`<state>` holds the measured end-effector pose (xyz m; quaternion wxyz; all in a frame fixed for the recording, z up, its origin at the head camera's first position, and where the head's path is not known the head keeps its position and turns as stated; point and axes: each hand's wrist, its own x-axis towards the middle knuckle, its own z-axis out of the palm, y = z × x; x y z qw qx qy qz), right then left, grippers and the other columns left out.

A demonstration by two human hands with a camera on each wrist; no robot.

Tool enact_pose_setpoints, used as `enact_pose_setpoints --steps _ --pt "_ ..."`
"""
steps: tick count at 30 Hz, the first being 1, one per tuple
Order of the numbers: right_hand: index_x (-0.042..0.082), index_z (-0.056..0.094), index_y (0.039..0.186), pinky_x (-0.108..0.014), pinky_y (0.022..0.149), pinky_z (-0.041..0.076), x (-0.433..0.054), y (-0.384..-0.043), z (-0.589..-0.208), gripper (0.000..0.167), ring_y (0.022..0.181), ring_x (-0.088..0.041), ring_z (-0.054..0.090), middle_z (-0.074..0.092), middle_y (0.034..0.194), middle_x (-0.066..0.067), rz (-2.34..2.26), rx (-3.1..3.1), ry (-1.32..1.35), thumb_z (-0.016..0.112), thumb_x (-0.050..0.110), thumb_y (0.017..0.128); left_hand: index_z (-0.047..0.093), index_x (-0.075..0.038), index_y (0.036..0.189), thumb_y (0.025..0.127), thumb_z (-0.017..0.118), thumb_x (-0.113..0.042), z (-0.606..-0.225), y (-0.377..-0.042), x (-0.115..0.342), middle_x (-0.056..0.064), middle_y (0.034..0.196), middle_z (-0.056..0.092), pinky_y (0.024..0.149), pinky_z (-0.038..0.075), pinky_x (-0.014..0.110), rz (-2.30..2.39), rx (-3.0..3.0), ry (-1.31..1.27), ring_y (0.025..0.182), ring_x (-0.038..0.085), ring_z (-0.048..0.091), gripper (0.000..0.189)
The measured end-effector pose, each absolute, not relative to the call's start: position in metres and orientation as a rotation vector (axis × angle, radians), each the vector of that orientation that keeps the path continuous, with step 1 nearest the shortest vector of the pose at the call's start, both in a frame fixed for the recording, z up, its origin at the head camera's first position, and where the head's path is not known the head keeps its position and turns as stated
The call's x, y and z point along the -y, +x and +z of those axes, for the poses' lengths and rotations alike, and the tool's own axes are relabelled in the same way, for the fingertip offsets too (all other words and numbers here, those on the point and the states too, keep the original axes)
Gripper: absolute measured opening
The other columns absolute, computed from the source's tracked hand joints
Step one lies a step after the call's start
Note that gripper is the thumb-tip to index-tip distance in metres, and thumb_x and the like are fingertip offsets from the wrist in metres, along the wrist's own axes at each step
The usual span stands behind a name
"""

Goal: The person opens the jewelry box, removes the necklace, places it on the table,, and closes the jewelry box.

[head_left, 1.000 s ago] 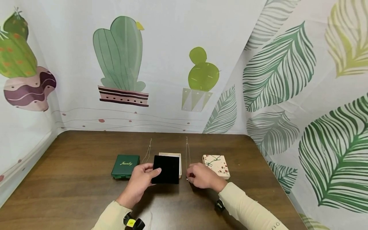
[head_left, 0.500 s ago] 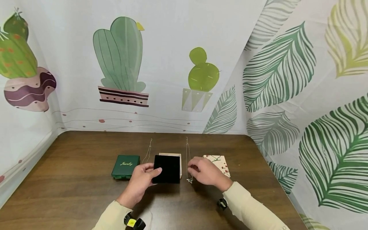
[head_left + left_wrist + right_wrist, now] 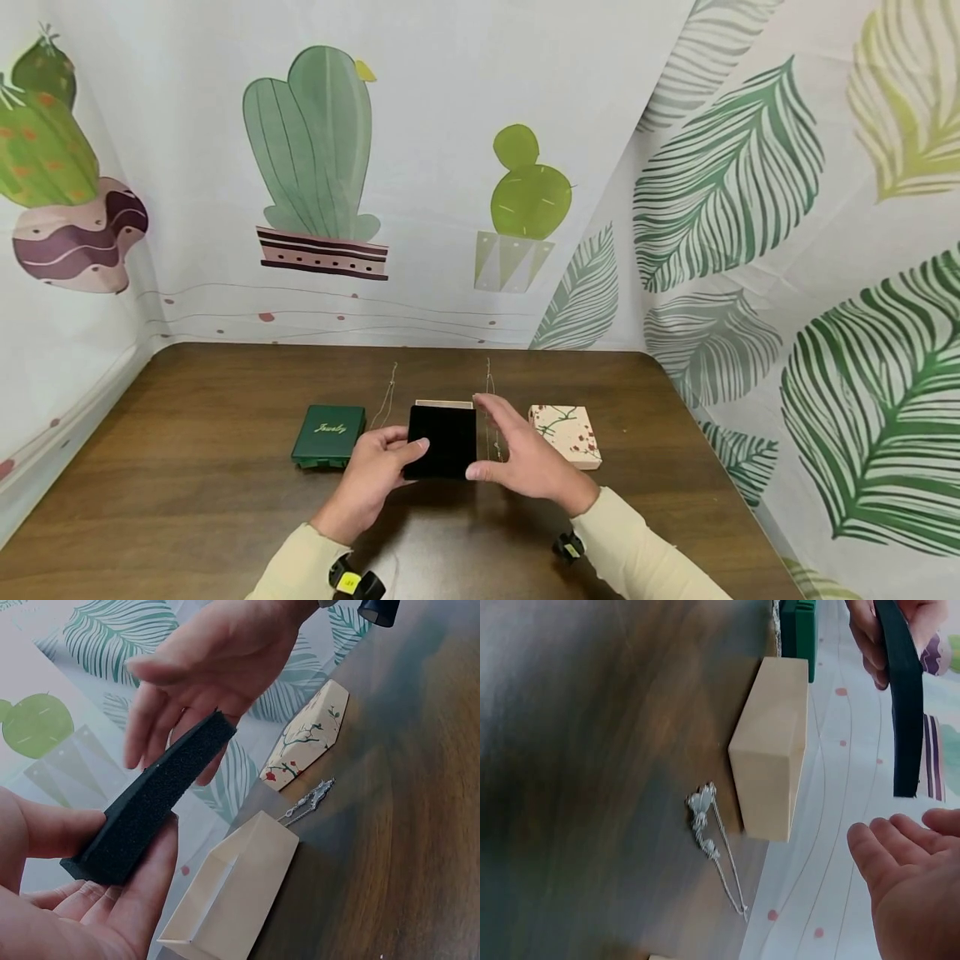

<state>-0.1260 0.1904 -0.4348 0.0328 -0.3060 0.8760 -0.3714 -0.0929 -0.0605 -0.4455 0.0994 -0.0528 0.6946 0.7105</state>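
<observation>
My left hand pinches a square black foam pad at its left side, thumb on top and fingers beneath. In the left wrist view the pad's thick, slightly bent edge shows. Beside the pad's right edge is my right hand, fingers extended and thumb spread. The right wrist view has a gap between these fingertips and the pad. Beneath the pad stands a cream box base, mostly hidden by it in the head view. A fine-chain necklace with a silver pendant lies on the table to the right of the base.
A green jewelry box with gold lettering sits on the left of the brown wooden table. Another thin necklace lies between it and the base. At the right is the cream floral lid. A printed curtain hangs behind.
My right hand has let go of the necklace by its pendant, and opened beside the foam pad. My left hand has shifted slightly right with the pad.
</observation>
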Motion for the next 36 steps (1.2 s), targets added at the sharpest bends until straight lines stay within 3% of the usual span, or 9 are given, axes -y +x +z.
enact_pose_setpoints --steps 5,9,12,19,27,36 --pt "0.018 0.021 0.166 -0.052 0.117 0.043 -0.1861 -0.1233 -0.4355 0.117 0.150 -0.029 0.045 0.032 0.169 -0.008 -1.079 -2.696 -1.038 0.084 0.061 0.077 0.053 0.013 0.142 0.100 0.068 -0.015 -0.4452 -0.0935 0.0581 0.033 0.140 0.060 0.093 0.059 0.056 2.115 -2.033 -0.160 0.128 0.040 0.062 0.052" --pt "0.014 0.024 0.165 -0.053 0.118 0.042 -0.1830 -0.1216 -0.4360 0.122 0.152 -0.028 0.041 0.035 0.168 -0.009 -1.048 -2.731 -1.068 0.089 0.060 0.072 0.057 0.012 0.138 0.099 0.069 -0.014 -0.4437 -0.0932 0.0564 0.029 0.136 0.065 0.090 0.060 0.053 2.120 -2.019 -0.161 0.117 0.028 0.065 0.048" --pt "0.012 0.028 0.164 -0.052 0.117 0.044 -0.1812 -0.1201 -0.4364 0.119 0.151 -0.027 0.043 0.038 0.166 -0.009 -1.023 -2.766 -1.062 0.092 0.053 0.073 0.057 0.012 0.138 0.099 0.068 -0.013 -0.4430 -0.0926 0.0557 0.029 0.135 0.065 0.091 0.060 0.054 2.118 -2.013 -0.159 0.115 0.028 0.066 0.048" --pt "0.011 0.031 0.162 -0.047 0.114 0.048 -0.1802 -0.1183 -0.4375 0.115 0.146 -0.025 0.049 0.042 0.161 -0.006 -0.930 -2.842 -1.144 0.093 0.050 0.073 0.047 0.015 0.146 0.101 0.066 -0.016 -0.4427 -0.0918 0.0557 0.035 0.146 0.055 0.098 0.055 0.060 2.094 -2.007 -0.127 0.133 0.044 0.057 0.057" --pt "0.009 0.036 0.159 -0.045 0.110 0.051 -0.1809 -0.1201 -0.4378 0.105 0.140 -0.026 0.055 0.047 0.156 -0.009 -0.865 -2.897 -1.227 0.091 0.045 0.078 0.056 0.011 0.139 0.100 0.068 -0.015 -0.4413 -0.0918 0.0559 0.027 0.132 0.068 0.091 0.060 0.049 2.101 -2.000 -0.147 0.105 0.023 0.068 0.049" --pt "0.008 0.039 0.158 -0.045 0.112 0.050 -0.1838 -0.1236 -0.4404 0.097 0.140 -0.025 0.054 0.047 0.157 -0.009 -0.883 -2.868 -1.190 0.089 0.041 0.081 0.063 0.008 0.132 0.099 0.070 -0.018 -0.4450 -0.0935 0.0596 0.024 0.126 0.072 0.088 0.062 0.047 2.076 -2.127 -0.144 0.105 0.028 0.072 0.043"
